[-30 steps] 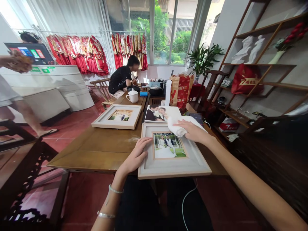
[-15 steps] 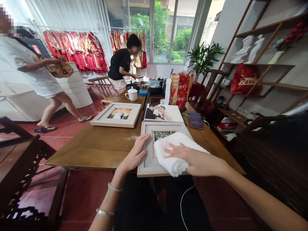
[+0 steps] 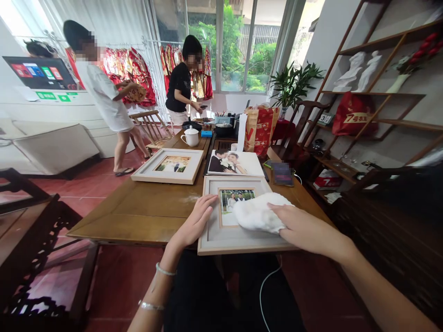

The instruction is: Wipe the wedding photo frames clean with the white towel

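Note:
A light wooden picture frame (image 3: 221, 244) lies at the table's near edge, with a small photo of two people (image 3: 231, 199) inside its pale mat. My left hand (image 3: 198, 216) rests on the frame's left side, fingers stretched out over the border. On the lower right of the frame, my right hand (image 3: 297, 226) grips a folded white towel (image 3: 265, 213), which covers part of the photo and mat. Beyond it lies a large print of a couple (image 3: 238, 163). Another framed photo (image 3: 145, 175) lies flat to the left.
The wooden table (image 3: 138, 212) also bears a lidded white mug (image 3: 190, 136), a red and tan paper bag (image 3: 260, 131) and a phone (image 3: 282, 174). One person in black (image 3: 180, 85) stands at the far end; another in white (image 3: 107, 101) is at the left. Shelves (image 3: 374, 94) stand right.
My right hand and the towel have moved right across the frame, uncovering more of the photo. My left hand stays put. The person in white has walked right; the one in black stands straighter.

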